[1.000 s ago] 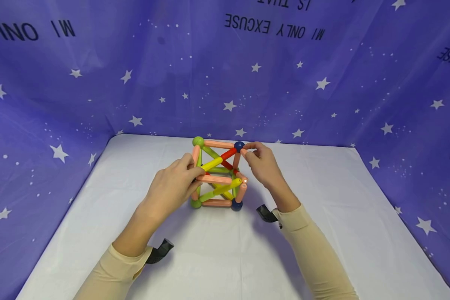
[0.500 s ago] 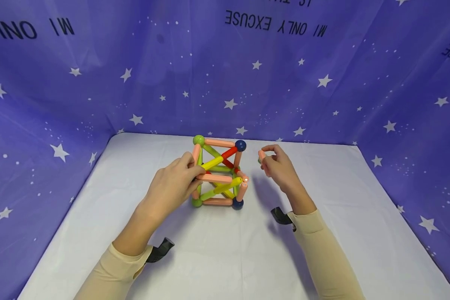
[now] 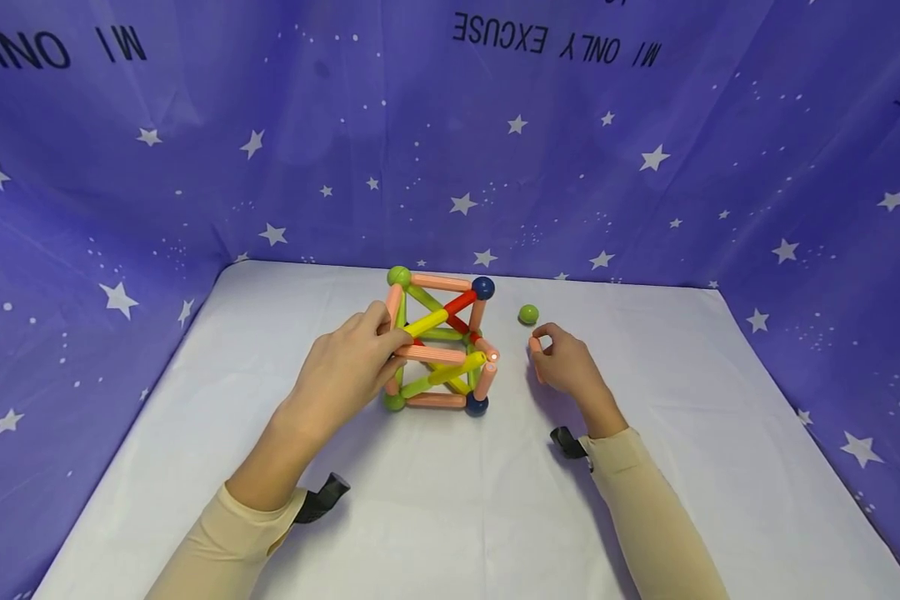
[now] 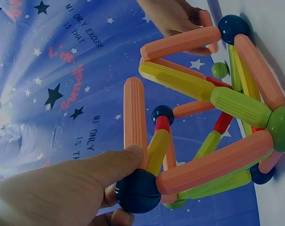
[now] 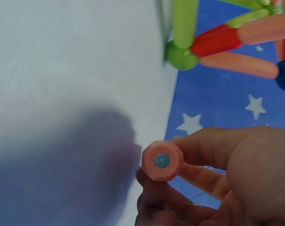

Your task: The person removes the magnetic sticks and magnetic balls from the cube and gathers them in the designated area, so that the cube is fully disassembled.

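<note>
A cube-like frame of magnetic rods and balls (image 3: 437,401) stands on the table, with pink edges and yellow, red and green diagonals. My left hand (image 3: 348,358) grips its near upper left corner. There, in the left wrist view, the thumb presses a pink rod (image 4: 134,113) and the fingers hold a dark blue ball (image 4: 138,190). The corner at the near upper right has rod ends meeting without a ball. Apart from the frame, my right hand (image 3: 573,365) pinches a loose pink magnetic rod (image 5: 162,161), its metal tip facing the right wrist camera. A loose green ball (image 3: 528,314) lies just beyond that hand.
A white cloth covers the table (image 3: 435,517). Purple star-printed fabric (image 3: 450,150) hangs behind it and along both sides. Black wrist mounts (image 3: 322,498) stick out from the sleeves.
My right hand has drawn away from the frame's upper right, moving right and then nearer with the pink rod. The green ball now lies separately on the table. My left hand has stayed put.
</note>
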Motion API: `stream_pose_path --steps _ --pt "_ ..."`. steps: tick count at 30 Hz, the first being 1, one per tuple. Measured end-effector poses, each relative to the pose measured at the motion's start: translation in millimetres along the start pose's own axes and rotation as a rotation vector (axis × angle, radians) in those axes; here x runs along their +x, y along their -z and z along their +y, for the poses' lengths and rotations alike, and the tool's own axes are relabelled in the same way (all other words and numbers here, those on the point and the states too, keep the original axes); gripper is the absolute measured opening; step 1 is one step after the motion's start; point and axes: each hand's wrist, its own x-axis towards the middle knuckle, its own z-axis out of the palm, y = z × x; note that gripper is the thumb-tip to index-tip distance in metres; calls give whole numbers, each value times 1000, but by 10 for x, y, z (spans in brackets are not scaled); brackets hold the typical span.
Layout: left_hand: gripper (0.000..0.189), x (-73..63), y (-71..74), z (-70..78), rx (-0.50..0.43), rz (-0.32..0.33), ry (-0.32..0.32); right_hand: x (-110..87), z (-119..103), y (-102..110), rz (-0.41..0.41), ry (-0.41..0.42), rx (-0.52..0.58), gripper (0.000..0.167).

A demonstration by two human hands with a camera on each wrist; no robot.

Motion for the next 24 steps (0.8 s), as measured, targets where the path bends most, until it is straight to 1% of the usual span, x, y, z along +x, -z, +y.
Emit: stream_pose_path --steps 4,11,15,18,21,24 --pt "21 1 4 3 2 -6 4 64 32 -58 12 8 -24 35" --pt "19 9 -2 -5 14 -2 1 150 42 -100 37 13 -59 43" --pt "20 13 -3 -3 9 -1 4 159 35 -88 37 3 -60 47" --pt "20 15 -3 -2 5 -2 6 142 18 -65 54 1 -68 48" --pt "20 14 -2 -2 -1 -5 10 107 -24 -29 107 39 -74 46" --pt "21 9 1 -3 -9 -6 13 41 -108 16 180 121 -61 42"
